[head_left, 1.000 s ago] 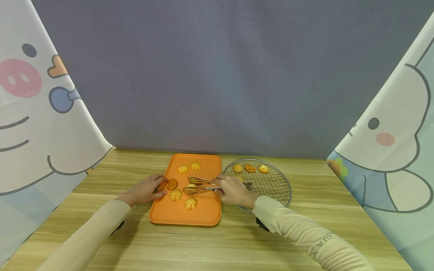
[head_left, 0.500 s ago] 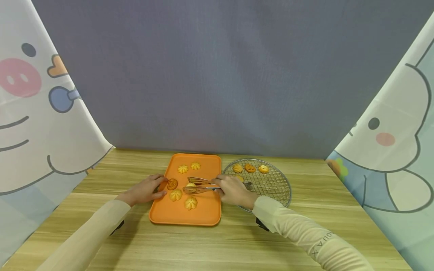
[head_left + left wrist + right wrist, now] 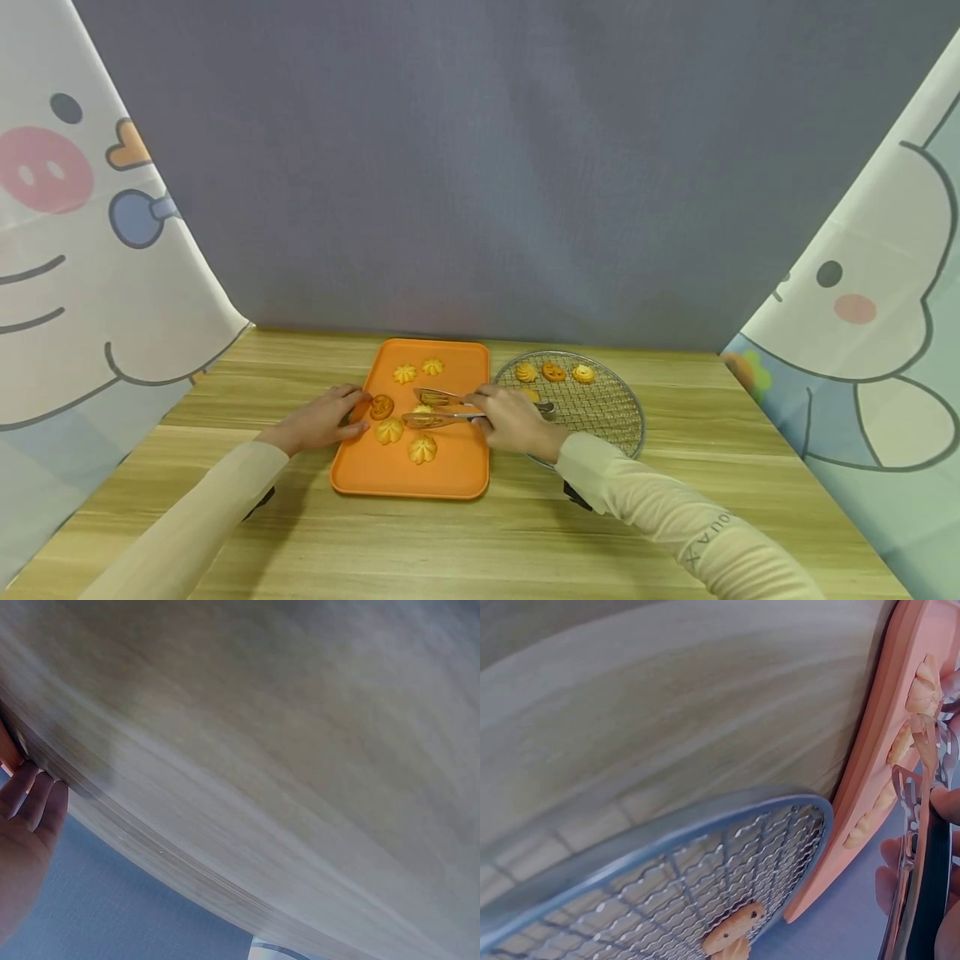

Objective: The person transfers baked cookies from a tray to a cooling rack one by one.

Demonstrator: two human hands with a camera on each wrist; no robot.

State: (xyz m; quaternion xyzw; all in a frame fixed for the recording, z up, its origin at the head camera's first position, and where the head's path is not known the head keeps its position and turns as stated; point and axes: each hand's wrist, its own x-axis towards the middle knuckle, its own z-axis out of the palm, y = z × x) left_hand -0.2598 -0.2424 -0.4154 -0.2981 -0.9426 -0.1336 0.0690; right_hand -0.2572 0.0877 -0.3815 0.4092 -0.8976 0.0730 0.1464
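Observation:
My left hand rests on the left rim of an orange tray, its index finger and thumb reaching over the edge. In the left wrist view its fingers look nearly straight against the tray's side. My right hand holds metal tongs above the tray's middle. The tongs' two arms stand apart, one on each side of a yellow piped cookie; contact cannot be told. Around it lie a brown cookie, flower-shaped cookies and, farther back, two smaller ones.
A round wire cooling rack stands right of the tray, partly under my right hand. Along its back sit a swirl cookie, a brown cookie and a pale-topped cookie. Another cookie is partly hidden. A grey backdrop rises behind.
The tongs and my right hand have shifted very slightly left, and the tongs' arms look a little farther apart. My left hand, the tray and the other cookies have stayed put.

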